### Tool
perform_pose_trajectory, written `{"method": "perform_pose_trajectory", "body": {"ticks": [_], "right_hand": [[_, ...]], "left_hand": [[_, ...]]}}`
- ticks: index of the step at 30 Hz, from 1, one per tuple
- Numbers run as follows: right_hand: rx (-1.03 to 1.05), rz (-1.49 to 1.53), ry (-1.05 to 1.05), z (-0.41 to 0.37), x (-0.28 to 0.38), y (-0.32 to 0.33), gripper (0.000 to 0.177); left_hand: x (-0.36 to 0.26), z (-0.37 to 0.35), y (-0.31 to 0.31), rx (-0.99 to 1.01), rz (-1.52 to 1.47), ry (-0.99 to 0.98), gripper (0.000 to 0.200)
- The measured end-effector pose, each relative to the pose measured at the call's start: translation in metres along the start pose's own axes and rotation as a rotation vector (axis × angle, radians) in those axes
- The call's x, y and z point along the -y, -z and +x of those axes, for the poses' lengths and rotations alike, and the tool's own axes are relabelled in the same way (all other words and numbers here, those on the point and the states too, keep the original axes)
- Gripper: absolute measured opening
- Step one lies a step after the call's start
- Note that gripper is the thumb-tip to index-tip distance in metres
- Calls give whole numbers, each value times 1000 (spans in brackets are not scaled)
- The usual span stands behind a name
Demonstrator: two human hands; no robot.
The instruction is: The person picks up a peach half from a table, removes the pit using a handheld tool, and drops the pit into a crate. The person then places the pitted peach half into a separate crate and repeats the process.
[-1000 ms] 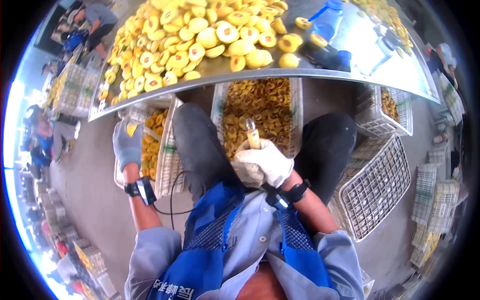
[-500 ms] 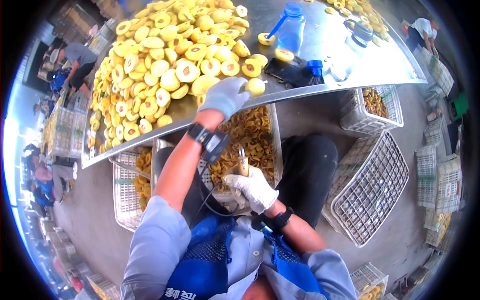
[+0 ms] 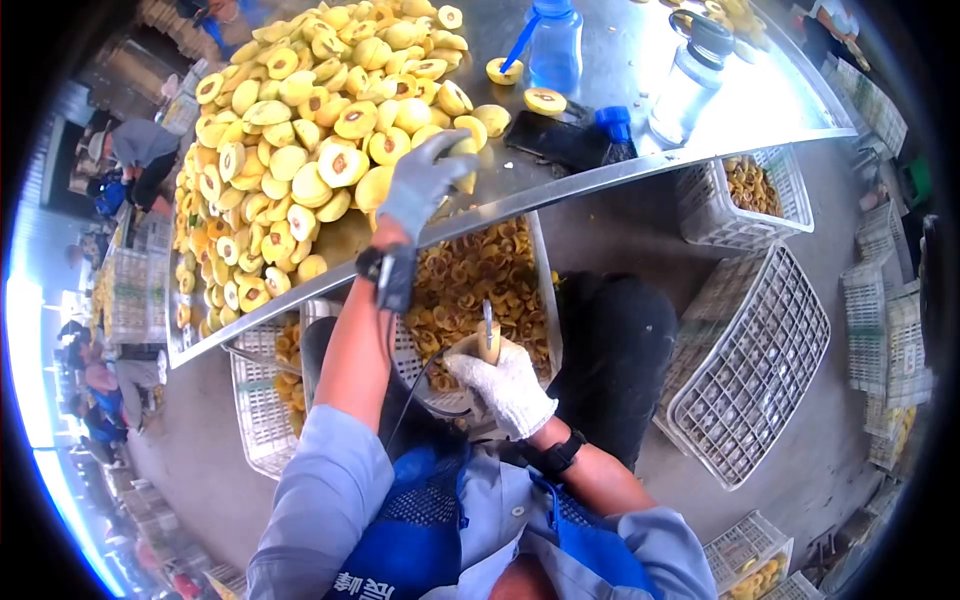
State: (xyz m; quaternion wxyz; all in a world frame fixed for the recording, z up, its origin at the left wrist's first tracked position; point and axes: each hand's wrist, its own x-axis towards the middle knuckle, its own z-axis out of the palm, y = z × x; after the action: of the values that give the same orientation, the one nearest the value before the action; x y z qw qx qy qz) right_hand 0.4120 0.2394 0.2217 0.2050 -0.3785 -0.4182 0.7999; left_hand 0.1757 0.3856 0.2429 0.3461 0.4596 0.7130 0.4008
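Note:
My left hand (image 3: 428,185), in a grey glove, is at the metal table's near edge, its fingers curled round a yellow fruit piece (image 3: 467,178) that they partly hide. Beside and behind it lies a large pile of halved yellow fruit (image 3: 310,140), some halves showing brown centres. My right hand (image 3: 508,388), in a white knitted glove, is closed on a wooden-handled tool (image 3: 489,340) with a narrow metal tip pointing up. Below the tool's tip and around it is a crate of cut fruit pieces (image 3: 470,270), between my knees.
On the metal table (image 3: 620,185) stand a blue bottle (image 3: 556,50) and a clear bottle (image 3: 688,90), near a black phone (image 3: 550,140) and a blue-capped bottle (image 3: 615,128). White crates (image 3: 750,370) are on the floor right and left. People work at far left.
My left hand has moved left along the table edge with the fruit piece, its fingers now pointing more upward. My right hand still holds the tool in nearly the same place. The view has shifted slightly.

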Motion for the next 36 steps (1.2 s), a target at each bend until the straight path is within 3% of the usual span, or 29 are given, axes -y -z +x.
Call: {"method": "perform_pose_trajectory", "body": {"ticks": [1, 2, 4, 8, 14, 21, 25, 31, 33, 36], "right_hand": [[-7, -45, 58, 2, -4, 0, 21], [-13, -91, 115, 3, -7, -1, 21], [-14, -145, 70, 3, -7, -1, 20], [-54, -272, 131, 5, -14, -9, 16], [-118, -501, 237, 12, -23, -18, 28], [-54, -555, 113, 13, -34, -32, 25], [67, -577, 37, 10, -36, -36, 24], [214, -494, 61, 6, -44, -39, 28], [227, -558, 79, 7, -44, -41, 26], [286, -729, -91, 1, -15, -45, 28]], "left_hand": [[-2, -28, 6, 59, -451, -45, 50], [3, -45, 5, 84, -714, -54, 57], [17, -80, 4, 115, -907, -65, 67], [43, -139, -3, 105, -877, -24, 73], [55, -191, -9, 114, -765, -95, 74], [64, -215, 3, 41, -604, -186, 58], [61, -226, -1, -97, -535, -62, 51], [58, -240, 2, -191, -188, -121, 49], [61, -242, 4, -184, -283, -131, 44], [67, -241, 10, -99, -384, -101, 35]]}}
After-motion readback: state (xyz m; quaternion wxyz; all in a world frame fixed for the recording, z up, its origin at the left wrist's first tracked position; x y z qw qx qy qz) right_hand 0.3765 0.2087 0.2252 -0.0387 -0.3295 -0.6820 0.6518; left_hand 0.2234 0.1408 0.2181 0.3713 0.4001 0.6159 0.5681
